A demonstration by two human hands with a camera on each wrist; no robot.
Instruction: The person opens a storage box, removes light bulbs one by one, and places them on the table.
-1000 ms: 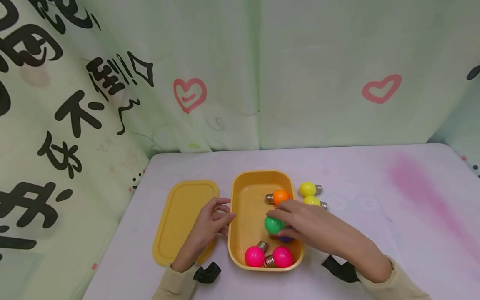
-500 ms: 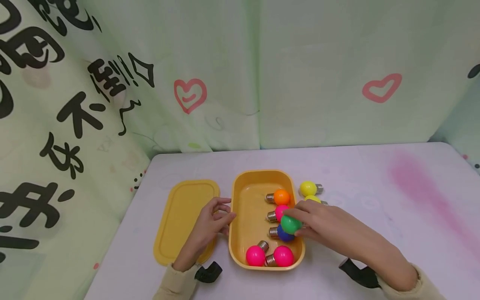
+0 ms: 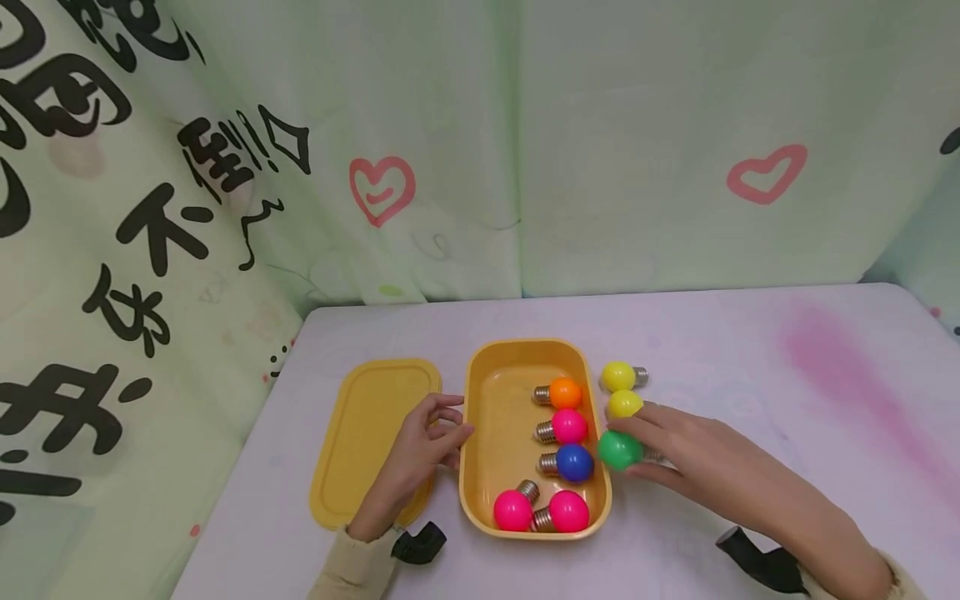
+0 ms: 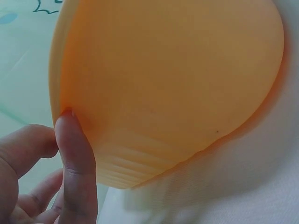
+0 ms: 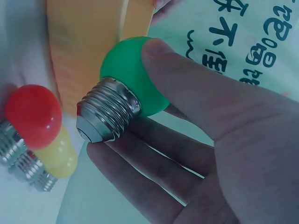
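My right hand (image 3: 697,454) holds a green light bulb (image 3: 619,450) just off the right rim of the yellow plastic box (image 3: 487,392). In the right wrist view, the thumb lies across the green globe and the metal screw base points away from the palm. My left hand (image 3: 423,446) grips the box's left wall at the rim, its thumb (image 4: 77,163) against the outside. Inside the box lie an orange bulb (image 3: 565,392), a blue bulb (image 3: 574,462) and several pink bulbs (image 3: 569,426), mostly along the right side and near end.
Left of the box lies its flat yellow lid (image 3: 375,408), partly behind the left hand. Two yellow bulbs (image 3: 618,376) rest on the table (image 3: 750,350) to the right. A red bulb (image 5: 35,116) shows beside them in the right wrist view. A printed curtain (image 3: 637,167) stands behind.
The right hand has lifted the green bulb from among the bulbs in the box and carried it right, past the rim, uncovering the blue and pink ones. The left hand stays put.
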